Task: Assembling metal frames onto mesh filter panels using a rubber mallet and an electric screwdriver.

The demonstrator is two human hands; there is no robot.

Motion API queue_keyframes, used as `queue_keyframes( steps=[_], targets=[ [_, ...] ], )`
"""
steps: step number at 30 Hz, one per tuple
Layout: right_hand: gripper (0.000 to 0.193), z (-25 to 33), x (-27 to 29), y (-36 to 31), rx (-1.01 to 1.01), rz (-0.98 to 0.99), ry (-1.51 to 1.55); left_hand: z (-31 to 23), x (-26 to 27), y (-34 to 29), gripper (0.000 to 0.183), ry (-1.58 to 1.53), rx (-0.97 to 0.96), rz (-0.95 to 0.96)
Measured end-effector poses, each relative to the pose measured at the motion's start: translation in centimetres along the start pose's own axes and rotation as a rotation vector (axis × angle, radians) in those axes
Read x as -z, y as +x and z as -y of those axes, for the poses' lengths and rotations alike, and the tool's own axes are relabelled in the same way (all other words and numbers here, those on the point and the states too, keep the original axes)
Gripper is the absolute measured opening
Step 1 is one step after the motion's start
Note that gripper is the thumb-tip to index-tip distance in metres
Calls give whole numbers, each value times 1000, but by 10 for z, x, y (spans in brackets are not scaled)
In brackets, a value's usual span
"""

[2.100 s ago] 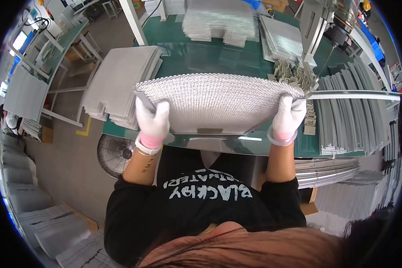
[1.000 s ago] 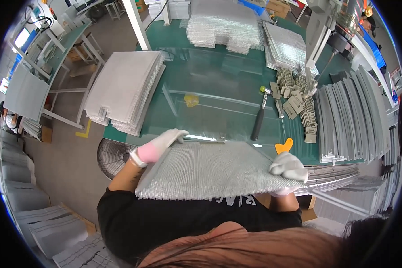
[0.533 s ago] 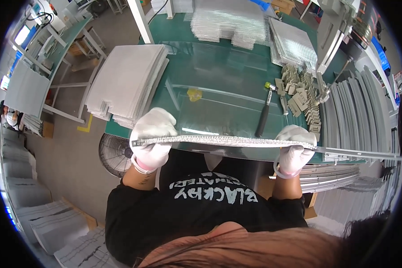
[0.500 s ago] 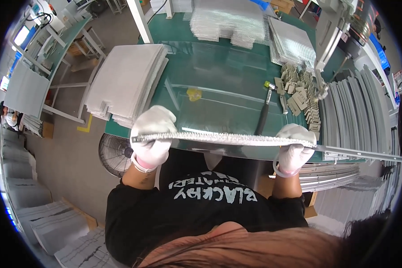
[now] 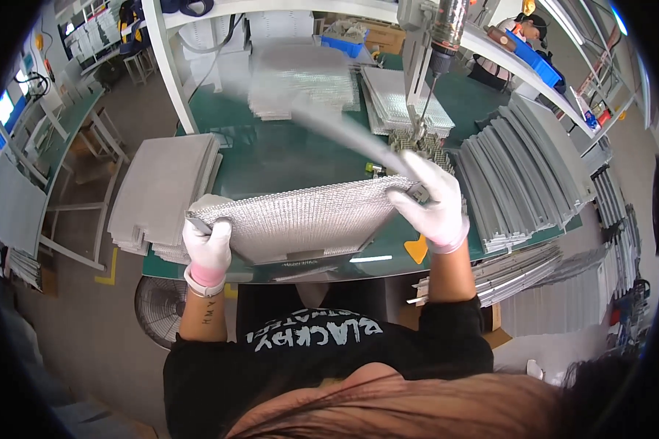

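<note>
A silvery mesh panel [image 5: 307, 219] is tilted above the table's near edge, its broad face in view. My left hand [image 5: 209, 245] is closed on its left end, thumb on the near side, where a grey end piece shows. My right hand [image 5: 441, 208] is at the panel's upper right corner, thumb and fingers round a small fitting there. A long grey metal strip [image 5: 344, 135], smeared by motion, runs from my right hand's fingers up and left over the table. The right hand appears to hold it; the exact grip is partly hidden.
Stacked panels stand on the green table [image 5: 245, 157]: a left stack [image 5: 165, 179], a far stack [image 5: 300, 77] and a leaning row [image 5: 531, 164] at right. Small brackets [image 5: 428, 150] lie under a drill-like machine [image 5: 443, 55]. A yellow piece [image 5: 417, 249] lies near my right wrist. A fan [image 5: 157, 311] stands below.
The panel has turned from edge-on to show its face. The strip has swung from the right side to up and left. My right hand has risen and its fingers have spread.
</note>
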State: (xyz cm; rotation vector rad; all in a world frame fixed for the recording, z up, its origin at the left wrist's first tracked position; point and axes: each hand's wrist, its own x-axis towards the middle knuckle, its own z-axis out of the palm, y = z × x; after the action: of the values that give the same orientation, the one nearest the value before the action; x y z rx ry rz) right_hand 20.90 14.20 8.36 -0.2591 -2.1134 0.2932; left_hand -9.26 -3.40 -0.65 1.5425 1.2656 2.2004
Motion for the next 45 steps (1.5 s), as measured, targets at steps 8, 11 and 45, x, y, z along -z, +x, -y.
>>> queue_keyframes(
  steps=[8, 11, 45],
  targets=[
    [53, 12, 41, 50, 226, 553, -29, -10, 12, 2, 20, 35, 54, 73],
    [59, 18, 41, 64, 337, 742, 16, -39, 19, 22, 16, 196, 151, 173],
    [62, 51, -42, 105, 279, 760, 114, 2, -29, 18, 47, 379, -435, -441]
  ],
)
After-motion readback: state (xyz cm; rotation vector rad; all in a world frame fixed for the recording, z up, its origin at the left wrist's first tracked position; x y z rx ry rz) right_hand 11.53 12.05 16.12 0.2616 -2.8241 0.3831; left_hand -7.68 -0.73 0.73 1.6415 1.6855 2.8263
